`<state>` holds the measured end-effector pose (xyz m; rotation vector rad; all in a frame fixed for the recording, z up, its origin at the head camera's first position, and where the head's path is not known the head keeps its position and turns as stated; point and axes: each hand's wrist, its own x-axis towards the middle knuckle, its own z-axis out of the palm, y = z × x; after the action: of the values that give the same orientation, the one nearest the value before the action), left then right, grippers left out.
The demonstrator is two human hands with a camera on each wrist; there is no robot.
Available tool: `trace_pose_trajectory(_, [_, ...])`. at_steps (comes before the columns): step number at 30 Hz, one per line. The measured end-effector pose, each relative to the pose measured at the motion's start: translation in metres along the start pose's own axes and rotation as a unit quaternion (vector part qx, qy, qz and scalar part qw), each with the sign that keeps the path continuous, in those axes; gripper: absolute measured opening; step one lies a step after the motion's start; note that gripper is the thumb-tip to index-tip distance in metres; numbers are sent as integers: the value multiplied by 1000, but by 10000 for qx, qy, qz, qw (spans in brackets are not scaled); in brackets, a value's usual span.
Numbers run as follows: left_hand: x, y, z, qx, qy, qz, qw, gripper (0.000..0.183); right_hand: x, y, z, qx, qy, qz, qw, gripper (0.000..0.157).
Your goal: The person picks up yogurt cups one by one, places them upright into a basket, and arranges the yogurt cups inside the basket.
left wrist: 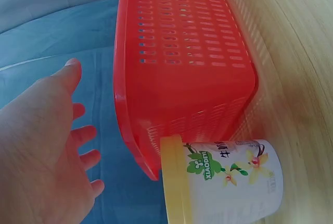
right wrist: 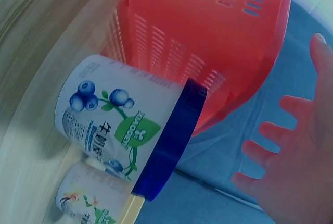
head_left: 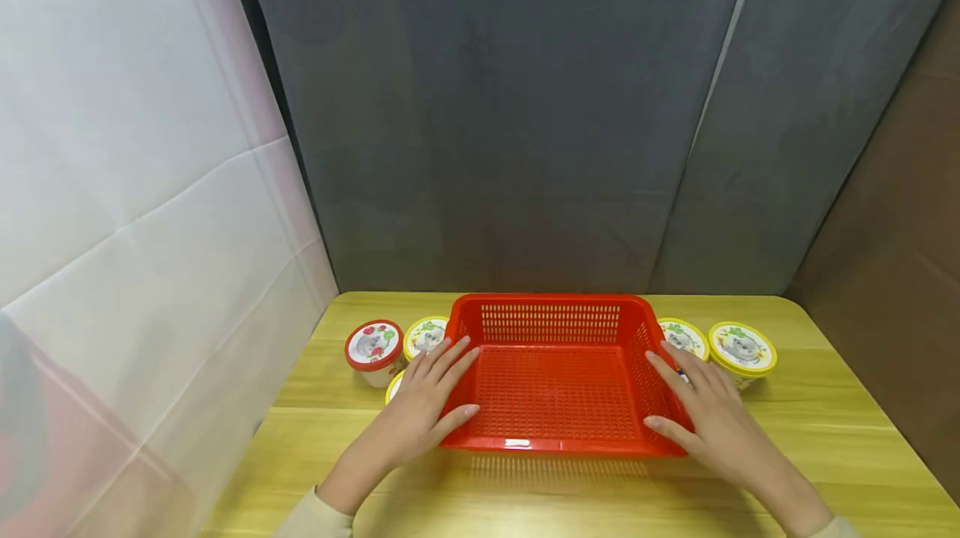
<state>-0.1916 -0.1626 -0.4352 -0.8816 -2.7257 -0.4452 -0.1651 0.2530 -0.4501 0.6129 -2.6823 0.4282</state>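
At the lower centre of the head view, a red basket (head_left: pixel 558 371) sits on the wooden table (head_left: pixel 825 438), with a red-lidded tub (head_left: pixel 373 346) and yellow-lidded tubs (head_left: pixel 426 335) crowding its left side under the left hand (head_left: pixel 423 409), whose fingers (head_left: pixel 450 359) lie spread and straight over the basket's left rim. On the right, the right hand (head_left: pixel 708 417) rests likewise with spread fingers over the right rim, a blue-lidded tub (right wrist: pixel 125 130) and another yellow-lidded tub (head_left: pixel 742 348) standing just beside that wall.

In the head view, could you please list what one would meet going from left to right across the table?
Red-lidded cup → yellow-lidded cup → left hand → red basket → right hand → far-right yellow-lidded cup. The cups partly hidden by the hands are left out.
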Motion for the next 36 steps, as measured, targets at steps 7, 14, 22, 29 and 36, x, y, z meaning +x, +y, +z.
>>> trace_pose_trajectory(7, [-3,-2,0,-38,60,-76,9999,71,-3,11,-2,-17,184,-57,9998,80])
trace_pose_trajectory(14, [-8,-11,4,-256,23,-298,9992,70,-3,25,-1,-27,375,34,9993,76])
trace_pose_trajectory(22, [-12,-21,11,-216,-75,-358,9991,67,-15,45,-1,113,158,481,9987,74])
trace_pose_trajectory(29, [-16,-24,13,-198,-247,-586,9978,63,-27,57,4,168,108,721,9972,72])
trace_pose_trajectory(36, [-19,-28,16,-228,-313,-650,9971,63,-34,61,11,141,105,815,9965,70])
